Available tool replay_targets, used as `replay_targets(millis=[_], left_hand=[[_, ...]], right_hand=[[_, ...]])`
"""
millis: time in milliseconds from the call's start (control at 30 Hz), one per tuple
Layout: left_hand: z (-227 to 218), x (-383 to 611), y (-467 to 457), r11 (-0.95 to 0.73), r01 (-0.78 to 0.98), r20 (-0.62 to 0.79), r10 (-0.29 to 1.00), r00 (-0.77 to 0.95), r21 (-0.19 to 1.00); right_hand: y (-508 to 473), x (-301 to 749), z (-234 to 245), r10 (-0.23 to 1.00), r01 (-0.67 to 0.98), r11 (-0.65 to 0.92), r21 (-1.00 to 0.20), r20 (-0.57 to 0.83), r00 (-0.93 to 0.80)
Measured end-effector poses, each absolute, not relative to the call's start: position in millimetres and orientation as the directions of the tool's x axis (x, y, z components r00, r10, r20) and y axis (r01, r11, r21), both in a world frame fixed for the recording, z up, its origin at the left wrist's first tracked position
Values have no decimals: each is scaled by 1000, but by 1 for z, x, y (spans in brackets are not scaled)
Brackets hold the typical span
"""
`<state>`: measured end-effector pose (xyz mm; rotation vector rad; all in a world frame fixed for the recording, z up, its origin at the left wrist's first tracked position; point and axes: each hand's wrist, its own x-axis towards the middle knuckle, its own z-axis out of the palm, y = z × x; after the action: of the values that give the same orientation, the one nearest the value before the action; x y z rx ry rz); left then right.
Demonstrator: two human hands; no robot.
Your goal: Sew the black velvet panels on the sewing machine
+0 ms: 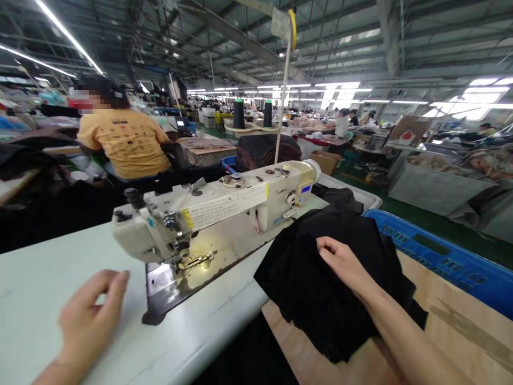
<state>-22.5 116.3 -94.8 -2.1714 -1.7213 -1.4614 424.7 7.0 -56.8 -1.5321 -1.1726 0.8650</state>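
My right hand (pixel 340 262) pinches the upper side of a crumpled piece of black fabric (pixel 304 289), its fingertips partly lost against the dark cloth. The fabric lies in folds over a wooden board (pixel 452 331) and reaches the edge of the pale sewing table (pixel 180 342). Left of the needle area, my left hand (pixel 92 315) hovers at the table with thumb and forefinger meeting at the tips; nothing shows between them. A white industrial sewing machine (pixel 228 198) stands between my hands, its shiny metal bed plate (pixel 168 291) bare of cloth under the presser foot.
A blue plastic crate (pixel 441 256) borders the board on the right. Behind the machine rise a thread stand pole (pixel 284 91) and two dark thread cones (pixel 239 115). A person in a yellow shirt (pixel 124 141) sits ahead on the left. Dark stacked fabric (pixel 266 152) lies beyond the machine.
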Motion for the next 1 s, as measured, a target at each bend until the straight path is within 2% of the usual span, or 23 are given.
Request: replay_targets(millis=[67, 100, 167, 233, 300, 400, 500, 600, 667, 700, 733, 800, 867, 933, 1000], left_hand=[[-82, 24, 78, -657, 558, 675, 705, 216, 507], [-77, 48, 61, -708, 462, 672, 688, 276, 535], [-67, 92, 35, -703, 350, 591, 710, 383, 618], [-59, 124, 21, -679, 221, 508, 691, 515, 699], [-48, 139, 17, -578, 156, 412, 720, 558, 801], [-25, 135, 19, -446, 205, 357, 863, 357, 871], [8, 114, 14, -491, 352, 484, 868, 116, 797], [39, 86, -2, -502, 434, 545, 838, 31, 748], [55, 62, -12, -478, 430, 509, 859, 47, 766], [61, 47, -17, -456, 420, 461, 882, 96, 785], [66, 30, -20, -429, 407, 397, 903, 166, 806], [74, -4, -22, -372, 394, 257, 914, 314, 840], [81, -33, -18, -320, 421, 145, 906, 397, 849], [88, -52, -5, -262, 484, 66, 921, 385, 835], [97, -60, 13, -211, 584, 90, 969, 231, 784]], right_hand=[[-2, 407, -43, 977, 340, 62, -938, 127, 173], [-8, 395, -37, 984, 368, 111, -923, 153, 88], [-19, 371, -25, 987, 368, 152, -917, 118, -112], [-28, 352, -17, 963, 326, 118, -938, 28, -266], [-36, 341, -13, 959, 314, 83, -946, -9, -282], [-53, 338, -9, 989, 223, 132, -966, 115, -90], [-78, 328, -9, 964, 151, 252, -956, 261, 46], [-101, 309, -13, 908, 331, 317, -889, 385, 166], [-108, 299, -11, 872, 423, 280, -862, 413, 263], [-107, 296, -9, 879, 423, 241, -874, 381, 286], [-105, 295, -4, 904, 389, 204, -899, 325, 278], [-91, 292, 6, 969, 266, 158, -951, 201, 143], [-67, 285, 15, 986, 178, 169, -969, 168, -22], [-35, 268, 18, 969, 179, 227, -957, 204, -136], [2, 244, 19, 947, 219, 284, -934, 237, -218]])
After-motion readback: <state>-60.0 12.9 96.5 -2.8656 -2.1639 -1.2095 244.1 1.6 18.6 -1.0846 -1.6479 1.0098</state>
